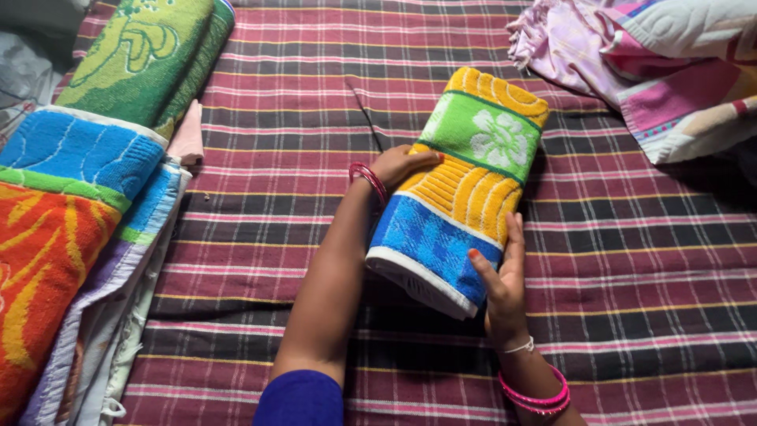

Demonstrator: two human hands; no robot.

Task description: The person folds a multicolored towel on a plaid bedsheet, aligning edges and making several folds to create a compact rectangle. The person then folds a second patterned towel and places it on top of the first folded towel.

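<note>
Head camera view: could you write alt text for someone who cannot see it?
Two hands, left hand and right hand, press the sides of a folded, colourful striped towel on a maroon checked bedsheet. More folded towels lie stacked at the left.

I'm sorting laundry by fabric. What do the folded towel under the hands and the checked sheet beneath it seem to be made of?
Folded towel: looks like terry cloth, probably cotton, with a matte looped pile and raised ribbed stripes.
Checked sheet: seems a thin flat-woven cloth, possibly cotton, matte, with maroon and black woven checks and no pile.

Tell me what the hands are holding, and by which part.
The folded towel: left hand rests on its left long edge, right hand presses its right edge near the blue end. Neither grip closes around it.
</note>
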